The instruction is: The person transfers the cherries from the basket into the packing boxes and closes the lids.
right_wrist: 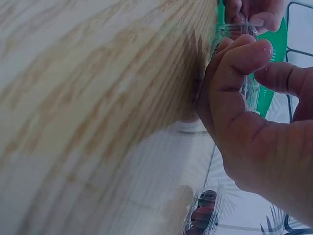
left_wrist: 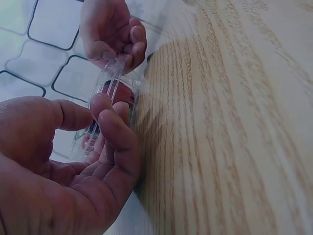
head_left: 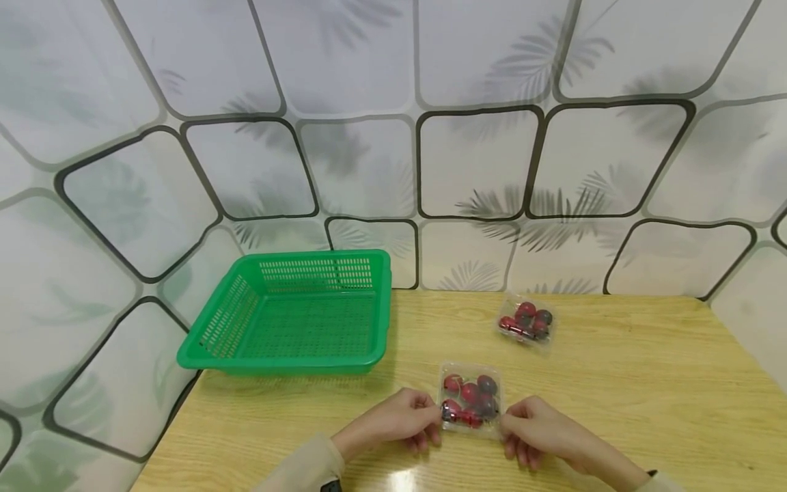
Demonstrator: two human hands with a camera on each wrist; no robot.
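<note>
A clear plastic box of cherries (head_left: 471, 395), its fruit red and dark, lies on the table in front of me. My left hand (head_left: 410, 418) pinches its left front corner between thumb and curled fingers. At the opposite front corner, my right hand (head_left: 536, 432) pinches the rim the same way. The left wrist view shows the lid edge (left_wrist: 116, 81) of the box between the two hands, close above the wood. In the right wrist view, the fingers (right_wrist: 234, 73) cover much of the box. The lid looks closed down over the cherries, though its seam is too small to judge.
A green plastic basket (head_left: 279, 372) with slotted walls stands at the left rear. Behind the held box, toward the right, sits a second clear box of cherries (head_left: 526, 322). A patterned wall covering (head_left: 479, 164) rises behind the wooden table (head_left: 645, 383).
</note>
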